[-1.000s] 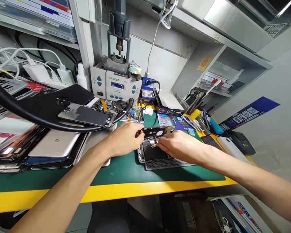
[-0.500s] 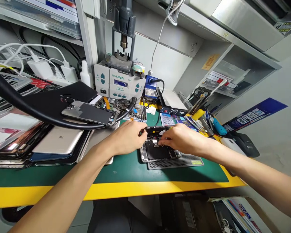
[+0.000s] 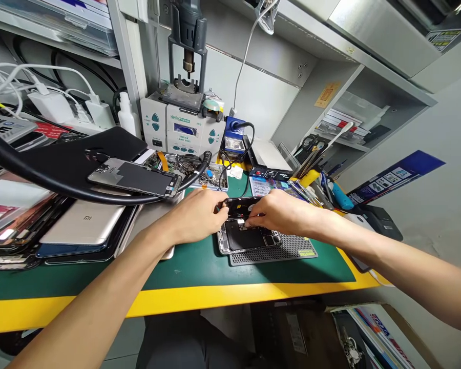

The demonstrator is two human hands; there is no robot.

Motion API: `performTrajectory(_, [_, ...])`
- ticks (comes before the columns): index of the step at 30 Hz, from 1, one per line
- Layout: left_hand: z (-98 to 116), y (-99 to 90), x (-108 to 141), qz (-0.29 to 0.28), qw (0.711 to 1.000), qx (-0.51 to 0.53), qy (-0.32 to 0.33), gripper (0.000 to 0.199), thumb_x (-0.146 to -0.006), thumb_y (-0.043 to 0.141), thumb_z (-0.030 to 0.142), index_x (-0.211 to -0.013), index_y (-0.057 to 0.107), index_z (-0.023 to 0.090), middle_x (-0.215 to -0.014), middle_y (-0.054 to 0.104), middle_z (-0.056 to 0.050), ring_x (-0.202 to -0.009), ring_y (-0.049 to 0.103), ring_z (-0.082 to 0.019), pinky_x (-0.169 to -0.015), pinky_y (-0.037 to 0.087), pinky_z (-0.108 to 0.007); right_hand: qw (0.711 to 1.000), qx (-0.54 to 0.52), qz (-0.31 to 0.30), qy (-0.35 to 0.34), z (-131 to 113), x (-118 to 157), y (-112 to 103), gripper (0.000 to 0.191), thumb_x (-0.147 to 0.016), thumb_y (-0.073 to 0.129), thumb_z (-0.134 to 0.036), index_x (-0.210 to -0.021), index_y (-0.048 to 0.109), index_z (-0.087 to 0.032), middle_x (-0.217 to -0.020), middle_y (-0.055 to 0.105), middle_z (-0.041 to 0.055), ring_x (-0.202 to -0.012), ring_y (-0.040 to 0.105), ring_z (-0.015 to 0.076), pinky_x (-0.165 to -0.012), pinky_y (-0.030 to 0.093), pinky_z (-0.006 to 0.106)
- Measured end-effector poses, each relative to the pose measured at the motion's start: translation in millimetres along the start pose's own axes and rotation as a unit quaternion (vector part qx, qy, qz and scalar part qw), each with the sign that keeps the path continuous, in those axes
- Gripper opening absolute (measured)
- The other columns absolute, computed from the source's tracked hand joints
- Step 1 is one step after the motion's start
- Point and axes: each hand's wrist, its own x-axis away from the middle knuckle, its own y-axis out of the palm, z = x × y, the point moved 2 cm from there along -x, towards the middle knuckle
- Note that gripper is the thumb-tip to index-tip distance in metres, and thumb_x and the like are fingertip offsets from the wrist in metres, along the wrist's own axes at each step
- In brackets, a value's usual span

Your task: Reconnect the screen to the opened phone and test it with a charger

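Observation:
An opened phone (image 3: 248, 237) lies on a grey perforated mat (image 3: 292, 248), its inner parts and dark battery showing. Its screen panel (image 3: 238, 206) is raised along the far side, tilted up from the body. My left hand (image 3: 207, 215) pinches the left end of this panel. Over the phone, my right hand (image 3: 271, 212) has its fingertips down at the inner edge between panel and body, near a small pale part. Its fingers are bent together; whether something small is between them is hidden.
Left of my hands lie stacked phones (image 3: 84, 220) and a loose screen (image 3: 136, 177). A thick black cable (image 3: 61, 187) arcs across them. Behind stand a soldering station (image 3: 184, 128) and a parts tray (image 3: 215, 177). Tools (image 3: 315, 189) crowd the right. The yellow table edge (image 3: 184, 300) runs in front.
The whole view has shifted slightly, so things sit a little further left. My left hand still grips the panel, and my right fingertips stay at the same inner edge of the phone.

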Motion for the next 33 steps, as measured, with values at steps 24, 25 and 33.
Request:
performTrajectory(24, [0, -0.7, 1, 0.011, 1.0, 0.009, 0.008, 0.032, -0.087, 0.052, 0.026, -0.062, 0.032, 0.022, -0.056, 0.037, 0.004, -0.056, 0.027, -0.013, -0.055, 0.023, -0.03, 0.991, -0.096, 0.065, 0.071, 3, 25, 14, 0.023, -0.094, 0.051, -0.023, -0.096, 0.074, -0.02, -0.07, 0.069, -0.0003, -0.057, 0.058, 0.011, -0.055, 0.04, 0.022])
performTrajectory(25, [0, -0.5, 2, 0.012, 1.0, 0.009, 0.007, 0.032, -0.087, 0.052, 0.026, -0.062, 0.032, 0.022, -0.056, 0.037, 0.004, -0.056, 0.028, -0.013, -0.055, 0.023, -0.03, 0.982, -0.154, 0.049, 0.094, 4, 26, 16, 0.022, -0.094, 0.053, -0.026, -0.096, 0.074, -0.02, -0.068, 0.069, -0.0008, -0.056, 0.059, 0.0116, -0.054, 0.041, 0.022])
performTrajectory(33, [0, 0.0, 2, 0.012, 1.0, 0.01, 0.004, 0.032, -0.087, 0.053, 0.026, -0.061, 0.034, 0.023, -0.055, 0.038, 0.004, -0.055, 0.028, -0.014, -0.054, 0.023, -0.03, 0.949, -0.268, 0.024, 0.163, 4, 25, 28, 0.02, -0.088, 0.062, -0.032, -0.094, 0.078, -0.022, -0.065, 0.069, 0.0001, -0.056, 0.062, 0.0139, -0.049, 0.043, 0.023])
